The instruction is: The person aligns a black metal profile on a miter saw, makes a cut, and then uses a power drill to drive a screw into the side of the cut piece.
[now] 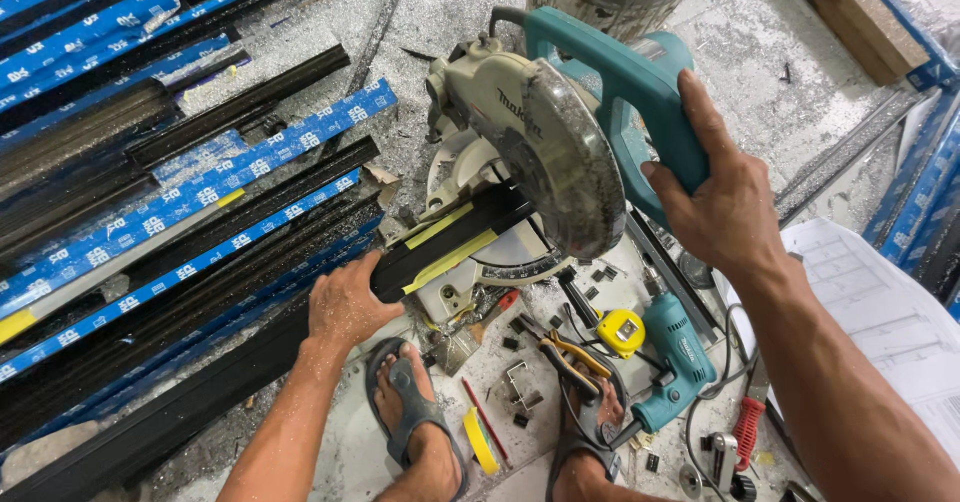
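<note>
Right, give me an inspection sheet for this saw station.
Surface: concrete floor coated in metal swarf.
Job's things: teal mitre saw; black profile with yellow tape lying under its blade.
Clutter: tape measure, teal drill, pliers, yellow tape roll, red-handled tool.
Grippers: left hand presses the profile; right hand grips the saw handle.
Cables: a cord runs beside the drill.
Surroundings: blue-filmed profiles stacked left; paper sheet right.

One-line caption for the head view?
Right hand grips mitre saw handle; left hand steadies black profile.
</note>
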